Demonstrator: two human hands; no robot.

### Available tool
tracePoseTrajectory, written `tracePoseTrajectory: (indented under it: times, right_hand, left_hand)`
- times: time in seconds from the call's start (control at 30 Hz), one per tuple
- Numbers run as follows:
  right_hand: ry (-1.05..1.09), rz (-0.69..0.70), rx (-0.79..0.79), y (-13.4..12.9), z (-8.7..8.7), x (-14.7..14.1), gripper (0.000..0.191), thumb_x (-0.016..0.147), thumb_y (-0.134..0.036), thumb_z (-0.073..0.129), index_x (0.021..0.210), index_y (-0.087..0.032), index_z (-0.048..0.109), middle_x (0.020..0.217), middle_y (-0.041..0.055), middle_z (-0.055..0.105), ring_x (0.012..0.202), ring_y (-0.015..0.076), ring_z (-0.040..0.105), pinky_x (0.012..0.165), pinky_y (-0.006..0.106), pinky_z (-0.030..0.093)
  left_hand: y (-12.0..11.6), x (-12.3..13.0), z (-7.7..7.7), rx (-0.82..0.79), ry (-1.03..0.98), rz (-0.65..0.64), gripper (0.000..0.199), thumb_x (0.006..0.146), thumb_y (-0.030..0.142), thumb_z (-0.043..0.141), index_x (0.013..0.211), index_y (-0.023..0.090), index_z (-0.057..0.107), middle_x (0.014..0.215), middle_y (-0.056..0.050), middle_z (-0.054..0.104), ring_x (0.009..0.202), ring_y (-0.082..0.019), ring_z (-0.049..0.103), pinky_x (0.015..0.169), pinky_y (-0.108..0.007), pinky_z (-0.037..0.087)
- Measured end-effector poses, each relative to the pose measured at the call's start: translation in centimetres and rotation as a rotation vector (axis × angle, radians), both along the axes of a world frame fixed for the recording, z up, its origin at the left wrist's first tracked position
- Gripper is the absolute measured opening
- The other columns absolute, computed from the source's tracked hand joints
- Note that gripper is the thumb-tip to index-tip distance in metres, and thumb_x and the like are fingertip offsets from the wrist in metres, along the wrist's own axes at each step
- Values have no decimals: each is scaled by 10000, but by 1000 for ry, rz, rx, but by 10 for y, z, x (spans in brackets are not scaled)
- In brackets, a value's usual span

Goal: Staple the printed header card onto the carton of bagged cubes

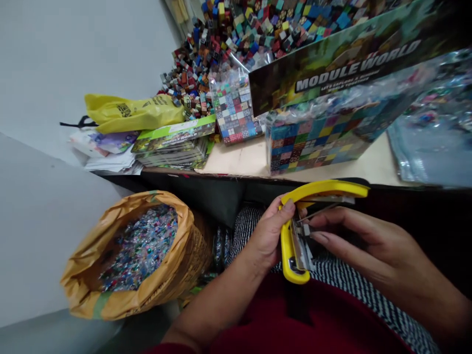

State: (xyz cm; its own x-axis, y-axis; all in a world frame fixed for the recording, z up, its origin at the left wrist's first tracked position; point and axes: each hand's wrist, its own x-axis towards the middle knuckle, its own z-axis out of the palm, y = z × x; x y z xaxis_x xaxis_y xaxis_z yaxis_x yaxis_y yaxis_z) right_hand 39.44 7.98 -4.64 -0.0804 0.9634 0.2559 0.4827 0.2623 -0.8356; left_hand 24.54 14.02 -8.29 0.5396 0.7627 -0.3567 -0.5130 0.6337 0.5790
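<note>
A yellow stapler [295, 250] is spread wide open above my lap, its top arm lifted and its metal magazine showing. My left hand [271, 231] is wrapped round it near the hinge, thumb on top. From the right, my right hand [363, 241] reaches in with thumb and index finger pinched at a small grey metal piece by the magazine. That piece looks like a strip of staples, though it is small. Behind the stapler, a bag of cube blocks [313, 142] with a "MODULE WORLD" header card [342, 59] stands on the table.
On the table [236, 160] are a second bag of cubes [236, 108], stacked printed cards [175, 145], a yellow plastic bag [134, 113], clear plastic bags [435, 147] and a heap of loose cubes [265, 29]. A large brown sack [177, 275] of small glittery packets stands at lower left.
</note>
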Motion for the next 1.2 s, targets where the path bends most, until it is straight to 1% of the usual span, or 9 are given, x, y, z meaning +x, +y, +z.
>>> tracePoseTrajectory:
  times: [0.13,0.3,0.57,0.7,0.8,0.93,1.03,1.1,1.2]
  right_hand:
    - [77,-30,-57,1,-6,-1,133,910,-363,595,959,-256,656,871,-1,722,770,158,701,642,248,590]
    - [13,-33,13,3,-10,2,97,917,-304,581,964,-242,639,870,3,713,765,148,689,636,240,573]
    - [-149,-23,145,5,-11,3,122,932,-261,548,999,-228,644,899,11,722,796,144,704,692,231,578]
    - [-80,4,68,7,-9,1,127,933,-279,560,1001,-248,662,925,-4,734,842,139,713,733,215,584]
    - [-43,-20,17,6,-7,0,123,923,-318,577,964,-251,672,879,-9,739,807,152,720,683,224,592]
    - [-183,-69,142,3,-5,-2,155,938,-303,549,986,-233,679,912,11,751,803,179,722,708,288,591]
    - [-295,-30,269,3,-4,-1,175,960,-271,512,994,-212,673,909,27,752,805,188,722,716,316,565]
    - [-355,-4,328,4,-5,-1,165,958,-248,512,985,-205,669,885,35,751,786,202,718,700,343,536]
    - [-436,-27,374,3,-6,-3,133,941,-209,543,999,-194,662,884,53,749,755,219,704,676,380,479]
  left_hand:
    - [4,8,-1,6,8,9,477,705,385,823,1076,167,616,894,-32,674,798,-145,646,708,-237,500]
    - [6,13,-1,-11,15,-5,453,707,380,818,1057,170,622,913,-30,679,848,-163,661,795,-272,508]
    - [8,13,-1,7,58,-4,486,679,406,827,1047,171,614,866,-23,666,806,-152,646,741,-254,490]
    - [7,12,-2,0,56,18,491,665,398,842,1038,185,606,880,-12,662,819,-140,637,753,-241,473]
    - [8,11,-2,17,60,7,503,669,405,840,1053,185,600,896,-20,667,847,-150,642,768,-245,469]
    - [9,9,-1,49,60,-6,531,675,410,837,1089,192,588,894,-19,672,792,-145,640,738,-250,465]
    - [8,7,0,45,47,-20,555,665,412,846,1102,194,583,880,-18,675,757,-143,640,714,-250,465]
    - [8,7,-1,28,46,-23,554,662,403,850,1099,192,582,891,-25,680,791,-156,654,729,-254,472]
    - [6,8,-2,10,33,-26,523,668,395,845,1071,184,588,916,-38,683,848,-180,668,765,-273,488]
